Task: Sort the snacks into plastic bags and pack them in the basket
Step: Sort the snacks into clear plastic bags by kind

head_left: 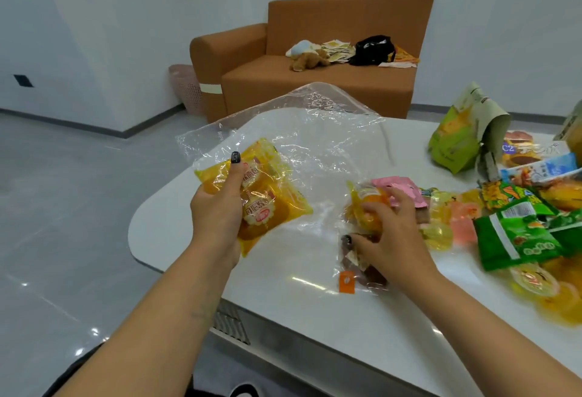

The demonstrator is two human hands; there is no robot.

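On the white surface [315, 318], the left hand [217, 211] holds up one clear plastic bag [302, 132], its fingers curled around two yellow bread packets [267, 204] gripped through the film at the bag's near edge. Just right of that bag, the right hand [390, 233] rests with bent fingers on one orange-filled snack packet [365, 204] lying over a brown packet [352, 258]; whether it grips it I cannot tell. Further right of the bag lies the snack pile [519, 217], including two green packets [519, 239] and one upright green pouch [456, 138].
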